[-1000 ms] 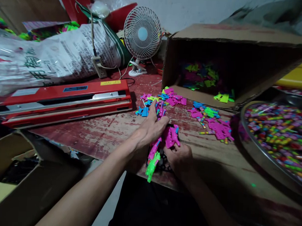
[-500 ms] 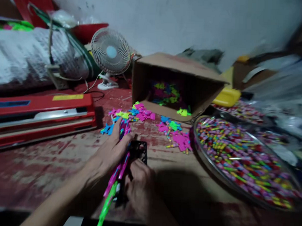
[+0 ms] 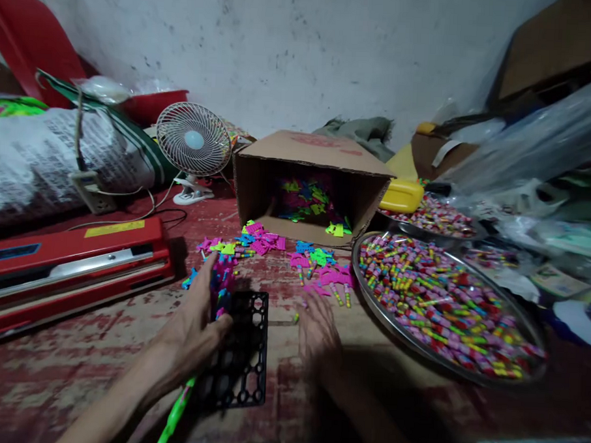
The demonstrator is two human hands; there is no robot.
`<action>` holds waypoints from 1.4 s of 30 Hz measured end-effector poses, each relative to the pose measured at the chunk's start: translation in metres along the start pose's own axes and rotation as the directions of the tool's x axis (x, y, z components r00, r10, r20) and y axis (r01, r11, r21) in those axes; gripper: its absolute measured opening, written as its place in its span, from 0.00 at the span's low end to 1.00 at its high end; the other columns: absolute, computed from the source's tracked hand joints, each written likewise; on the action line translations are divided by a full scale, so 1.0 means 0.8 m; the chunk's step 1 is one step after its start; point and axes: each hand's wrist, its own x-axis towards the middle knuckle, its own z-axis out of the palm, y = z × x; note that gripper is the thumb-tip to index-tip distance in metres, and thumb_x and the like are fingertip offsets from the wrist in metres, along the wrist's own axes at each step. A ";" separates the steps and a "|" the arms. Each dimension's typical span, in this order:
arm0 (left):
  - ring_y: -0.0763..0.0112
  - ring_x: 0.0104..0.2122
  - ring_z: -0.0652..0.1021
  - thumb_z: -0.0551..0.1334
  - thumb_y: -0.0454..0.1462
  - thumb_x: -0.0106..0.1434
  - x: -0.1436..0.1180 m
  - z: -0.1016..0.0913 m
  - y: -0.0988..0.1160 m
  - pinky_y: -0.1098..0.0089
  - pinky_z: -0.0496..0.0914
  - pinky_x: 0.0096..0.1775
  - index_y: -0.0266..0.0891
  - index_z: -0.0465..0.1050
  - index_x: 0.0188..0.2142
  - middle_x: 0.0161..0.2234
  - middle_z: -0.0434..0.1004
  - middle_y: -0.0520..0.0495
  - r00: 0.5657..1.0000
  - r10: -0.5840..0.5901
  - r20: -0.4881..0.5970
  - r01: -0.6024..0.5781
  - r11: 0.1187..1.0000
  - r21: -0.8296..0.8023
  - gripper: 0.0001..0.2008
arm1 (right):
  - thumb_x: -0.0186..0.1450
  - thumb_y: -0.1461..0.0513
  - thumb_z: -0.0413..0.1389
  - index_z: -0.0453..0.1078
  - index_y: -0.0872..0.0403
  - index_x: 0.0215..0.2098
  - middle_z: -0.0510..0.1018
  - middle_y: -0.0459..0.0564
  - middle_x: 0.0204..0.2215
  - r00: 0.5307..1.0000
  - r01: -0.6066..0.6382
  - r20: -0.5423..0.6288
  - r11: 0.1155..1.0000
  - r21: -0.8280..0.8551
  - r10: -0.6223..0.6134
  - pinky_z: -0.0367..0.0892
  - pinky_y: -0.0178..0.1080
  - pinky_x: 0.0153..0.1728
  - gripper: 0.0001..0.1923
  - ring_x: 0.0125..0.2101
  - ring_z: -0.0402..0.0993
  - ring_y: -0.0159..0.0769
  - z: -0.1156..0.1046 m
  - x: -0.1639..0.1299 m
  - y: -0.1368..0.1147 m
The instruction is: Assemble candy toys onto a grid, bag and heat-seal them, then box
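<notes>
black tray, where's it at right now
In the head view, the black tray lies on the table in the lower half, left of centre, just right of the left hand.

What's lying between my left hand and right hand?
In the head view: part of the black lattice tray, then worn tabletop and a small green piece.

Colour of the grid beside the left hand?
Black; the grid shows best in the head view.

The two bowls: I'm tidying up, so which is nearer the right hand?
The front bowl, beside the pink pieces; the back bowl sits by the yellow object.
</notes>
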 end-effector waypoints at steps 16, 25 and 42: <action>0.49 0.66 0.52 0.61 0.40 0.53 0.005 -0.010 0.016 0.51 0.46 0.66 0.29 0.34 0.68 0.67 0.46 0.32 0.996 -0.085 0.025 0.086 0.996 -0.028 0.50 | 0.63 0.64 0.56 0.73 0.56 0.33 0.76 0.53 0.31 0.919 -0.220 0.260 0.934 -0.283 0.296 0.62 0.38 0.31 0.04 0.31 0.74 0.40 -0.070 -0.009 -0.080; 0.56 0.67 0.50 0.58 0.46 0.63 -0.014 -0.019 0.006 0.54 0.46 0.65 0.36 0.32 0.68 0.68 0.42 0.36 0.992 -0.096 0.080 0.105 0.987 -0.119 0.44 | 0.61 0.59 0.54 0.66 0.53 0.36 0.75 0.44 0.24 0.832 -0.523 0.366 0.811 0.262 0.418 0.61 0.34 0.24 0.07 0.23 0.71 0.35 -0.061 -0.009 -0.075; 0.57 0.66 0.52 0.53 0.42 0.63 -0.016 -0.017 0.012 0.54 0.47 0.65 0.30 0.36 0.67 0.67 0.47 0.34 0.993 -0.085 0.085 0.091 0.993 -0.072 0.40 | 0.59 0.57 0.49 0.66 0.52 0.23 0.71 0.49 0.17 0.947 -0.318 0.196 0.847 0.427 0.257 0.65 0.37 0.27 0.11 0.19 0.68 0.36 0.009 -0.005 -0.157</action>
